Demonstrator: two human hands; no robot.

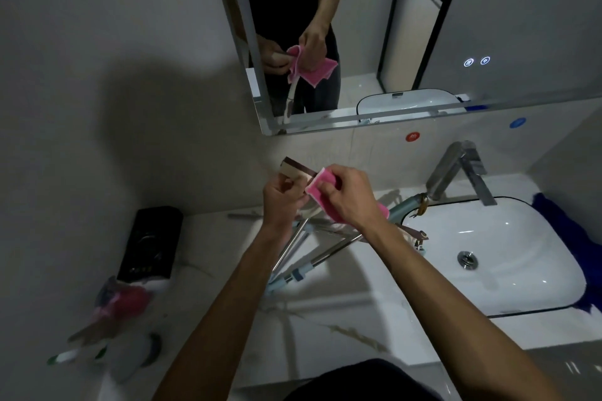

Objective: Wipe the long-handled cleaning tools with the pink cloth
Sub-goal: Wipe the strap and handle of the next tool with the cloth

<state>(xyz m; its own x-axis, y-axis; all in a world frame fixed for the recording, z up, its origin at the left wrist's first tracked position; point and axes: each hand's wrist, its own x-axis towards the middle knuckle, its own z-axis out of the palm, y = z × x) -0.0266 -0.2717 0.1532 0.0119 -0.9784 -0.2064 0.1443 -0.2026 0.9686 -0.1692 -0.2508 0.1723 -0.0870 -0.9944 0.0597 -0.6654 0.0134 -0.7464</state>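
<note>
Both forearms reach from the six o'clock edge up toward the centre, bare and nearly straight, converging above the marble tabletop (325,329). Fingers of the right hand (345,195) are curled and pinch a fold of the pink cloth (317,187) against the head of a small long-handled tool (294,169), a beige blade with a dark edge that pokes out at eleven o'clock from the hands. Fingers of the left hand (281,198) are wrapped around the same tool just below its head, steadying it; the rest of the cloth hangs out under the right wrist toward four o'clock. Beneath the hands, the other long-handled tools (312,251) lie crossed on the tabletop, metal shafts with pale blue fittings, one handle resting at the rim of the white basin (488,309) near the chrome faucet (456,169). As I judge it, the risk is a slip: the grip sits close to the head, so a hard rub could twist the tool out of the left hand and drop it onto the crossed shafts or into the basin. The trailing cloth could also snag on the handle below it. At nine o'clock sits a black box (150,241), with blurred bottles and a pink item (127,303) nearer the camera; the mirror (488,26) at twelve o'clock repeats the hands and cloth.
</note>
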